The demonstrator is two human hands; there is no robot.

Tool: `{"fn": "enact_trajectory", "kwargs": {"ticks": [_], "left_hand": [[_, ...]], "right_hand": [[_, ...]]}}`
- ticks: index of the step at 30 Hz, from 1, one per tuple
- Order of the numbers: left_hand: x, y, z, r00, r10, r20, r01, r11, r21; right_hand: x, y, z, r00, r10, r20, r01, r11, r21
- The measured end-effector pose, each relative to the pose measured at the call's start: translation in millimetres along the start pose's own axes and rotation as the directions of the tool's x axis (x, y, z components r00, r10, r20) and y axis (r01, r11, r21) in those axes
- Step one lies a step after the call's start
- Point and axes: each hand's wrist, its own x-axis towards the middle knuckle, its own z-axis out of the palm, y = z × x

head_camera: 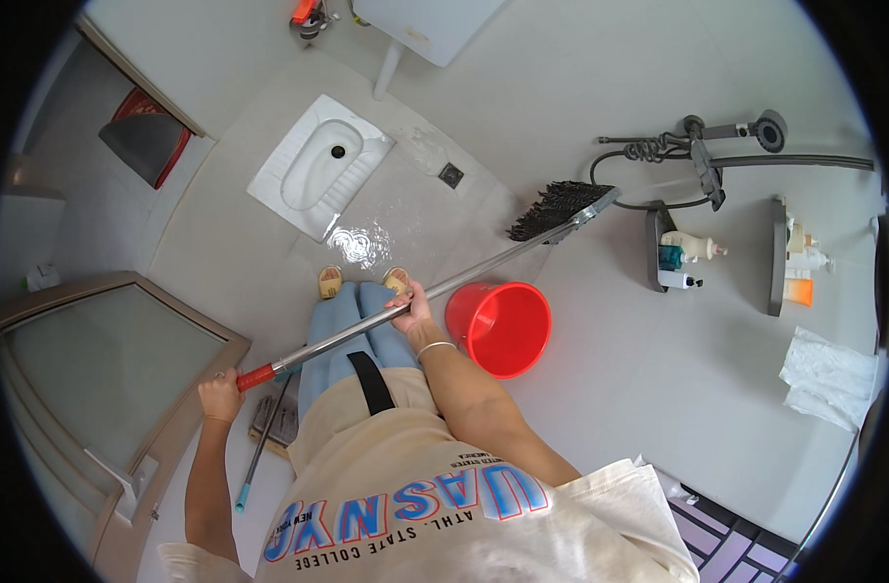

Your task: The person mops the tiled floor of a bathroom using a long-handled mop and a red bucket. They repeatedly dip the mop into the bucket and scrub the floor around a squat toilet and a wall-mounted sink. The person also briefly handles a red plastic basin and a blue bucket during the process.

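Note:
Across my body runs a long-handled broom (499, 259) with a metal pole and a head of dark bristles (561, 208). My left hand (222, 397) is closed around the red grip (255, 377) at the pole's near end. Farther along, my right hand (411, 310) wraps the bare metal pole in front of my thighs. The head is raised at the right, near the grey wall. Just right of my right hand stands a red plastic bucket (456, 313), partly under the pole.
A white squat toilet (269, 191) is set in the floor ahead, beside wet tiles (360, 244) and a square drain (451, 175). Shelves of bottles (657, 251) and a shower head (769, 131) hang on the right wall. A glass door (116, 350) stands at left, near another long-handled tool (263, 444).

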Motion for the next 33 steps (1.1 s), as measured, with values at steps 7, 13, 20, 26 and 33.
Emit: {"fn": "enact_trajectory", "kwargs": {"ticks": [7,13,20,26,33], "left_hand": [[2.2,0.8,2.8,0.994,-0.033,-0.107,0.035,0.999,0.010],[11.8,3.9,3.6,0.979,-0.024,-0.205,0.023,1.000,-0.007],[22.3,17.4,-1.9,0.938,-0.063,-0.341,0.077,0.997,0.026],[29.3,21.9,-13.0,0.929,-0.048,-0.368,0.066,0.997,0.035],[18.5,30.5,-11.9,0.943,-0.120,-0.310,0.128,0.992,0.006]], "right_hand": [[-3.7,1.9,13.1,0.997,-0.052,0.059,0.052,0.999,-0.005],[-7.6,-1.6,21.6,0.992,-0.069,0.102,0.063,0.996,0.059],[-15.5,-9.4,23.8,0.965,-0.021,0.262,-0.006,0.995,0.101],[-15.2,-12.7,23.5,0.945,-0.054,0.322,0.012,0.991,0.131],[-20.6,-13.3,21.0,0.936,-0.033,0.350,-0.016,0.991,0.136]]}}
